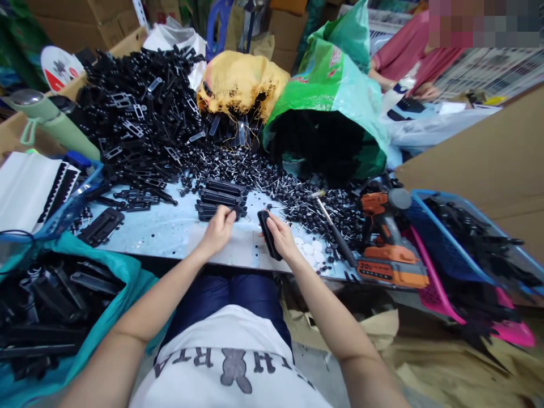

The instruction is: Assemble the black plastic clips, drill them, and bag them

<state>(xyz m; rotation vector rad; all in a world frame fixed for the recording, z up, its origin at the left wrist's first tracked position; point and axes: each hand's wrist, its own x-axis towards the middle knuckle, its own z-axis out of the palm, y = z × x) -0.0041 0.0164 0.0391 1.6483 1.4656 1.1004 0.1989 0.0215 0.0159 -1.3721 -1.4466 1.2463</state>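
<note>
My right hand (281, 235) is closed around a long black plastic part (269, 237), held tilted above the front of the light blue table (165, 229). To its left, my left hand (220, 229) has its fingers curled together at the near edge of a stack of similar black plastic parts (219, 198). Whether a small piece is between those fingers is hidden. Small black-headed pins or screws (250, 173) lie heaped behind both hands. Beside my right hand, several white discs (312, 249) rest on the table.
A hammer (335, 229) and an orange cordless drill (389, 238) lie at right, near a blue basket (459, 212). Black parts (140, 107) are piled at back left. A green sack (331, 96) gapes behind the pins. Across the table sits another person (419, 42).
</note>
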